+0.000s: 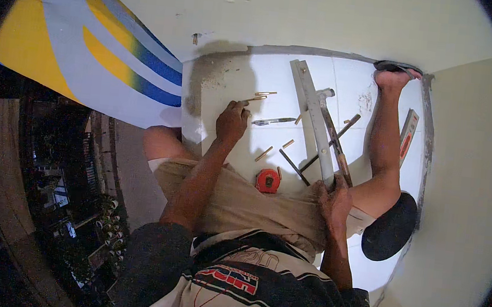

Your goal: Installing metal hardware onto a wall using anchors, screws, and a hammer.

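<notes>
Head view, logged from my remote station. Relation of note: a thin brass-coloured rod (pixel 256 98) lies on the pale floor (pixel 351 75) just at the fingertips of the left hand (pixel 233 122), on the far side of that hand from the body. Its long axis runs nearly crosswise, rising slightly to the right, so I read its free end as directed toward the grey metal bar (pixel 312 112). A second brass-coloured piece (pixel 266 93) sits just beyond it, almost parallel.

The bar's axis is quite different: it runs away from the body, leaning left at its far end. Its near end is at the right hand (pixel 335 200), whose fingers are curled round it.

Hands: right closed on the bar; left has its fingers gathered at the rod's near end, but I cannot tell whether they pinch it or only touch it. The left hand is clearly nearer the rod; the right is well apart from it. Between left hand and bar I note a pen (pixel 273 121); nearer the body, a red tape measure (pixel 268 181).
</notes>
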{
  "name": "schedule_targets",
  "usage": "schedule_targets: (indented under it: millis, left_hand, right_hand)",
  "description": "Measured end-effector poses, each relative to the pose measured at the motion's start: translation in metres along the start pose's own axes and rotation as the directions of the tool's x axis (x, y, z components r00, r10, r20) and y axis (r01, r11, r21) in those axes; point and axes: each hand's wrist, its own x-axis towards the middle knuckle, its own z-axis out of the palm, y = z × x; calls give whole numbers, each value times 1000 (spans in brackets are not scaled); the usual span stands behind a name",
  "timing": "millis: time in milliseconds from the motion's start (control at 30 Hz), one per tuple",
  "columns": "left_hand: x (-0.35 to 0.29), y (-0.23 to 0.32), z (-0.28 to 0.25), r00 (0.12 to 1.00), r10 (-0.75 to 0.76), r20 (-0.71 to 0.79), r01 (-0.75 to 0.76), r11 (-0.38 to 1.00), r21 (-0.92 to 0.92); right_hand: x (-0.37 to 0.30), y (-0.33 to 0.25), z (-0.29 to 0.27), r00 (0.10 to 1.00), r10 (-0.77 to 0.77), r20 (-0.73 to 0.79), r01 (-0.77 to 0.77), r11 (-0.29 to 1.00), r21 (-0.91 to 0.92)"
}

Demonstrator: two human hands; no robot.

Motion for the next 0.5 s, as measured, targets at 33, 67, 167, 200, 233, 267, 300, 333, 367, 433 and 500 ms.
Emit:
schedule_targets:
  millis: [33,67,167,200,233,267,300,333,367,433,500]
  left_hand:
    - [2,1,0,1000,-1,-4,1,1000,0]
    - [4,1,1,1000,-6,-7,6,1000,-9]
    - [9,-2,5,1000,9,-16,-9,1000,-27]
    - [8,-4,6,1000,23,-14,-23,999,-29]
    - [7,-8,6,1000,21,-14,-21,999,-29]
    - [7,-11,6,999,33,-10,-33,999,-42]
    - [7,-11,7,999,46,-4,-46,997,-59]
    - [7,-11,8,999,45,-4,-45,997,-62]
    - [6,-9,9,999,41,10,-41,997,-59]
    - [3,-12,8,999,33,25,-32,998,-52]
    - [-2,-18,7,1000,22,16,-19,987,-161]
  right_hand:
    - [3,-1,0,1000,-4,-1,4,1000,0]
    - [6,-1,-2,999,-46,-3,46,999,-21]
    - [13,11,-3,998,-63,31,63,998,-4]
    - [14,9,-3,996,-36,77,34,999,37]
    - [14,5,-4,996,-37,78,35,999,36]
    - [14,2,-7,995,-28,100,17,994,104]
    - [14,-3,-10,993,-18,120,-3,986,168]
    - [15,-1,-9,993,-17,120,-3,986,164]
    - [15,2,-6,995,-2,96,-24,964,264]
    - [15,-3,-6,997,14,79,-42,931,362]
    - [15,-11,-12,958,143,247,-238,879,414]
